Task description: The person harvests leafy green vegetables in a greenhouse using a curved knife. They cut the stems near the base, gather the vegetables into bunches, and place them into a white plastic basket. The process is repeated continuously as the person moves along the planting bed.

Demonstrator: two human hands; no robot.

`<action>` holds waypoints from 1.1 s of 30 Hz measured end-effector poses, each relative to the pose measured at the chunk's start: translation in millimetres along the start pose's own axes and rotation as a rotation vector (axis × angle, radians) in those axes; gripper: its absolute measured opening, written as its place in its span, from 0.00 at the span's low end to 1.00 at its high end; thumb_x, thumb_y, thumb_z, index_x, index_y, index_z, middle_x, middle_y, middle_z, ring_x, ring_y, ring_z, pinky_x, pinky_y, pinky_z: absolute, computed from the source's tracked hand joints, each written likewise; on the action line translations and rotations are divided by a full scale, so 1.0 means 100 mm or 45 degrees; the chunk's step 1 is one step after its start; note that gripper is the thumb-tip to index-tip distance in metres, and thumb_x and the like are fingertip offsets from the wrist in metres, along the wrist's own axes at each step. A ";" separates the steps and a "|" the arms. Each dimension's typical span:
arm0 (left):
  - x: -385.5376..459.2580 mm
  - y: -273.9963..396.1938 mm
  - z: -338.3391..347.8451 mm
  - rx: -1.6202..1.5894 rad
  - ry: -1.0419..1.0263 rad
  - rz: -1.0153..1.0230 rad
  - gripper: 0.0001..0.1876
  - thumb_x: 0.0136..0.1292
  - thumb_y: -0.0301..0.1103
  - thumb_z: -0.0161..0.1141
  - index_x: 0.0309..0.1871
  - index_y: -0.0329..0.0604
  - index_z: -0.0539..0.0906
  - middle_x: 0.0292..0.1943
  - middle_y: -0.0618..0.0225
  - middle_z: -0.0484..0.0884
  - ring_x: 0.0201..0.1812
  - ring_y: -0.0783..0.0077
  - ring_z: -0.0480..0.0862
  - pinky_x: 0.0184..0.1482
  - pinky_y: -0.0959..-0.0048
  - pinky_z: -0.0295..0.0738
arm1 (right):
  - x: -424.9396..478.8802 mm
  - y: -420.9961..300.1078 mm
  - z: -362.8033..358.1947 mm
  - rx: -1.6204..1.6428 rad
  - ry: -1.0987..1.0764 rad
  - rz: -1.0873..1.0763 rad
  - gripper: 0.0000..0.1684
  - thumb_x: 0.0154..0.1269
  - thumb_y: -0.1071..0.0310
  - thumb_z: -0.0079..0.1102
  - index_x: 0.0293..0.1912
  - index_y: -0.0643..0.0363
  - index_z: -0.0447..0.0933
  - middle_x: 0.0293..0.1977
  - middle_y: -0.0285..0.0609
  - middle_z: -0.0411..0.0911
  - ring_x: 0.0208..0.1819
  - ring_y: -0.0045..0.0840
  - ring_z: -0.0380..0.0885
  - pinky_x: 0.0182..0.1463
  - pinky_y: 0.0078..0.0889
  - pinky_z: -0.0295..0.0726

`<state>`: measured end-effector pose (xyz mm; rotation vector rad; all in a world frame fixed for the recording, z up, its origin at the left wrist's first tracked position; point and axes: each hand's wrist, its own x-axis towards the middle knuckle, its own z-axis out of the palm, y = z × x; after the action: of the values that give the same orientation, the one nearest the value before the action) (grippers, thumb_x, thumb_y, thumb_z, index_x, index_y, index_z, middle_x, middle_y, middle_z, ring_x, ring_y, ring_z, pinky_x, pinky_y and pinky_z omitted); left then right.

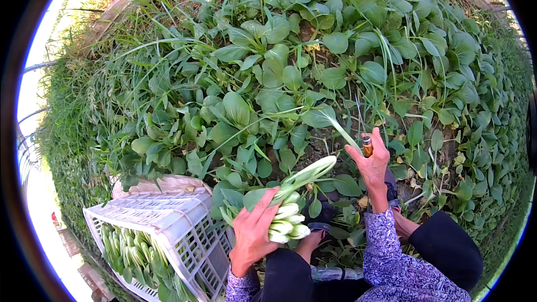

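My left hand grips a bunch of bok choy, with several pale stem ends facing right. One longer plant lies across the top of the bunch, its white base pointing up and right. In my right hand is a knife with an orange-brown handle and a metal collar; its thin blade points away from me. A single bok choy leaf on a pale stalk reaches to my right thumb and appears pinched against the handle. Both hands are just above the planted bed, apart from each other.
A white slatted plastic crate stands tilted at lower left, holding rows of bok choy. Growing bok choy and tall grass weeds spread ahead. My shoes are among the plants. A pale border edges the bed.
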<state>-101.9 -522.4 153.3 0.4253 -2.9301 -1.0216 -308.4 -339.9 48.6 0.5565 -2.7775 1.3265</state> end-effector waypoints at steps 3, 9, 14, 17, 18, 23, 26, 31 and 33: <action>-0.01 -0.13 0.17 -0.423 0.104 -0.079 0.37 0.27 0.27 0.68 0.52 0.39 0.78 0.55 0.56 0.77 0.52 0.59 0.80 0.47 0.68 0.75 | -0.16 -0.16 0.03 0.902 -0.407 0.592 0.33 0.49 0.64 0.72 0.53 0.67 0.70 0.39 0.45 0.78 0.23 0.16 0.71 0.24 0.18 0.71; 0.10 -0.26 0.28 -0.819 -0.221 -0.232 0.38 0.27 0.25 0.67 0.54 0.39 0.78 0.55 0.52 0.77 0.61 0.57 0.73 0.61 0.66 0.66 | -0.09 -0.46 0.24 1.637 -0.667 0.775 0.22 0.52 0.68 0.67 0.44 0.69 0.72 0.25 0.42 0.77 0.15 0.14 0.70 0.15 0.11 0.63; 0.05 -0.38 0.28 -1.717 0.050 -0.498 0.45 0.34 0.26 0.67 0.64 0.36 0.65 0.66 0.55 0.61 0.47 0.66 0.79 0.46 0.69 0.78 | 0.24 -0.34 0.10 1.301 -0.481 0.610 0.08 0.56 0.69 0.63 0.29 0.64 0.76 0.16 0.35 0.73 0.11 0.10 0.65 0.13 0.12 0.60; 0.07 -0.36 0.22 -1.709 0.034 -0.522 0.51 0.34 0.28 0.67 0.69 0.38 0.57 0.58 0.54 0.71 0.44 0.68 0.78 0.46 0.71 0.76 | 0.26 -0.39 -0.14 0.942 -0.872 0.399 0.08 0.52 0.71 0.65 0.30 0.64 0.76 0.14 0.33 0.73 0.12 0.09 0.66 0.14 0.12 0.60; 0.06 -0.31 0.23 -1.753 -0.039 -0.516 0.49 0.35 0.25 0.67 0.68 0.38 0.57 0.58 0.52 0.71 0.49 0.65 0.77 0.51 0.68 0.75 | 0.16 -0.46 -0.13 0.972 -0.964 0.414 0.08 0.52 0.71 0.65 0.31 0.64 0.76 0.15 0.33 0.73 0.12 0.09 0.67 0.14 0.12 0.60; 0.05 -0.15 0.54 -1.784 -0.104 -0.542 0.48 0.35 0.23 0.71 0.66 0.38 0.62 0.53 0.66 0.75 0.50 0.73 0.76 0.55 0.72 0.71 | -0.39 -0.66 0.06 1.193 -1.062 0.779 0.16 0.57 0.68 0.66 0.42 0.64 0.74 0.23 0.33 0.75 0.19 0.12 0.73 0.18 0.13 0.66; 0.08 -0.13 0.58 -1.828 -0.109 -0.666 0.37 0.38 0.23 0.71 0.57 0.37 0.70 0.47 0.68 0.77 0.46 0.75 0.77 0.51 0.74 0.72 | -0.43 -0.74 0.11 1.186 -0.936 0.831 0.18 0.59 0.68 0.64 0.46 0.65 0.72 0.23 0.34 0.75 0.18 0.13 0.72 0.16 0.12 0.64; 0.22 -0.41 0.47 -1.275 -0.094 -0.729 0.30 0.39 0.24 0.69 0.51 0.35 0.75 0.43 0.68 0.80 0.43 0.77 0.78 0.48 0.77 0.72 | -0.20 -0.48 0.21 0.677 -1.096 0.428 0.22 0.65 0.55 0.54 0.42 0.69 0.70 0.16 0.40 0.72 0.14 0.19 0.73 0.17 0.22 0.67; 0.36 -0.51 0.32 -0.460 -0.037 -0.479 0.31 0.36 0.26 0.63 0.52 0.35 0.74 0.48 0.57 0.79 0.42 0.57 0.82 0.46 0.69 0.76 | -0.11 -0.36 0.41 0.244 -1.190 0.045 0.19 0.65 0.58 0.54 0.41 0.67 0.69 0.19 0.45 0.72 0.17 0.28 0.72 0.21 0.31 0.68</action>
<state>-127.4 -550.0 94.1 0.9700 -2.6540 -1.5696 -281.2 -388.5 47.7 1.4718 -3.3267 1.6674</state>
